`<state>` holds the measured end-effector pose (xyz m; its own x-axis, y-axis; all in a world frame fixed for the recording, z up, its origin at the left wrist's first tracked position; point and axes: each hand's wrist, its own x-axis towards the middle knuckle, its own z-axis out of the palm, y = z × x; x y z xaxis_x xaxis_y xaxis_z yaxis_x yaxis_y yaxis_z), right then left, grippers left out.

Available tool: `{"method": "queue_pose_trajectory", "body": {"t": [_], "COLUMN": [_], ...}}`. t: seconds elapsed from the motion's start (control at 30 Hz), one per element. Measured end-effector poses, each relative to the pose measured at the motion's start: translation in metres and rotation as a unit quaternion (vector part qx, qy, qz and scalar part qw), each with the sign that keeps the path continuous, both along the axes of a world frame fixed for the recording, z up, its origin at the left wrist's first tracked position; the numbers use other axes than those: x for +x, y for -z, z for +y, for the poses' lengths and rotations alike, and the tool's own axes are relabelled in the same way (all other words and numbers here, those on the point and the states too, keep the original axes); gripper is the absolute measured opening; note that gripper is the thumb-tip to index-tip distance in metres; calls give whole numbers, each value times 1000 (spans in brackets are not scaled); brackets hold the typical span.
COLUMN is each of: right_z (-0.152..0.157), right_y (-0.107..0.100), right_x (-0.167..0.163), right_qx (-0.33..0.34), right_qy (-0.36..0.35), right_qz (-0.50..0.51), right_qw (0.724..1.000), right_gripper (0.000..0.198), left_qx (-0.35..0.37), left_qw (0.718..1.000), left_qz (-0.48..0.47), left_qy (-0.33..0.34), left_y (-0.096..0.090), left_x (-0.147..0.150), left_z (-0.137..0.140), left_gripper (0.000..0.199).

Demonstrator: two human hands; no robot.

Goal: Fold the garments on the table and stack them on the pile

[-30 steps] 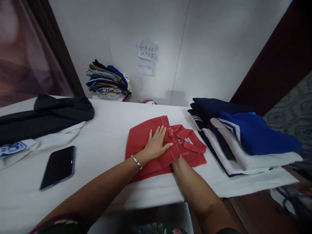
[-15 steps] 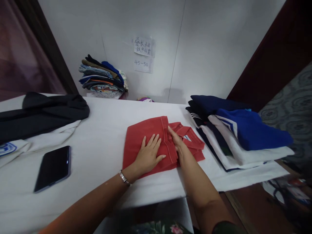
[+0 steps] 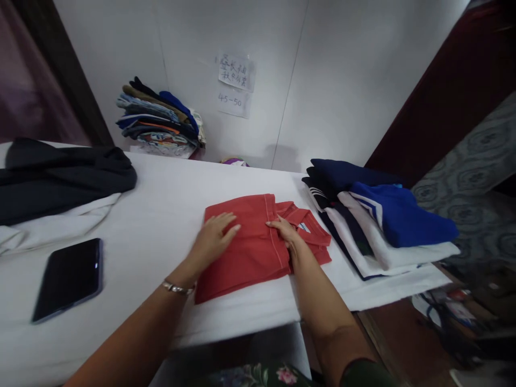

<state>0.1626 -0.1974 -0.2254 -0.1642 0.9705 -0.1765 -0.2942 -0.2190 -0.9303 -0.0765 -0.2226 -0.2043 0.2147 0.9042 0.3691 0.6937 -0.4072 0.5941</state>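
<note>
One folded red polo shirt point(image 3: 258, 242) lies at the centre of the white table point(image 3: 161, 199), its collar end pointing toward 3 o'clock. Two hands rest on it. The left hand point(image 3: 212, 240) lies flat, palm down and fingers spread, on the shirt's edge at 9 o'clock, the forearm coming in from 7 o'clock with one metal bracelet point(image 3: 176, 288) at the wrist. The right hand point(image 3: 285, 232) lies open on the white-stitched hem near the collar, fingers stretched toward 10 o'clock, not closed around any fabric; its forearm comes up from 5 o'clock.

At 3 o'clock from the shirt, just beside it, sits one stack of folded garments point(image 3: 374, 220) in navy, white and bright blue. At 9 o'clock, well apart, one black phone point(image 3: 67, 278) lies face up. Toward 10 o'clock, one dark garment point(image 3: 60, 177) lies loosely over one white garment point(image 3: 56, 226). At 11 o'clock, against the wall, stands one pile of mixed folded clothes point(image 3: 159, 121). Two paper notes point(image 3: 236, 86) are stuck on the wall at 12 o'clock.
</note>
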Motion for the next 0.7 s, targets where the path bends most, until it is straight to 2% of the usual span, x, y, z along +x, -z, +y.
{"method": "queue_pose_trajectory", "body": {"t": [0.07,0.13,0.3,0.43,0.53,0.63,0.7], "right_z": [-1,-2,-5,-5,-1,3,5], "right_y": [-1,-5,-21,-44,-57,-54,-41], "right_x": [-1,-2,13,53,94,127,138], "right_qx": [-6,-8,24,59,53,19,-22], "right_qy": [10,17,21,28,43,63,79], "right_qz": [4,9,4,-36,-75,-111,-138], "right_qw": [1000,1000,999,997,995,992,987], "right_gripper": [48,49,49,49,50,55,60], "left_qx": [-48,-83,-110,-106,-36,48,56], "left_qw": [995,985,969,971,990,997,994], "left_qz": [-47,-90,-184,-195,-135,-44,14], "left_qy": [-73,-118,-121,-84,-30,41,92], "left_y": [6,14,24,28,35,40,40], "left_x": [-16,-25,-21,-11,-4,5,13], "left_z": [14,23,26,20,17,12,7], "left_gripper": [51,54,57,60,60,58,59]}}
